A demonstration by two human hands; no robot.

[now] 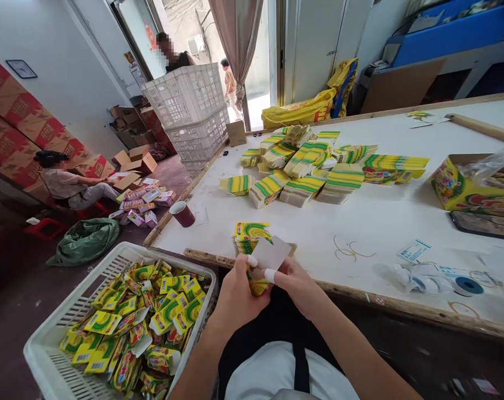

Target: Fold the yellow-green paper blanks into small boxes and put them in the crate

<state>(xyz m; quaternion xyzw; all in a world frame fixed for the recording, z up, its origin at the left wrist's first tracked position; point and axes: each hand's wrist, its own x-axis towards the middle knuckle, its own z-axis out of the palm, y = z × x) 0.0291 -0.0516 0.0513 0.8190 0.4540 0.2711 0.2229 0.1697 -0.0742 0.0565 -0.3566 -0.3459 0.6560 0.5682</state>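
Note:
Both hands grip one small yellow-and-green carton at the table's near edge, its plain white inner side turned up. My left hand is closed on its left and lower part. My right hand pinches it from the right. White wrapping covers both thumb tips. Just beyond, a stack of flat cartons stands on the white table. To the left, a white plastic crate holds many folded yellow cartons, several with white flaps sticking out.
Bundled flat cartons are heaped mid-table. A dark red mug stands at the left edge. On the right lie rubber bands, a tape roll, a phone and an open display box. A seated person works beyond the crate.

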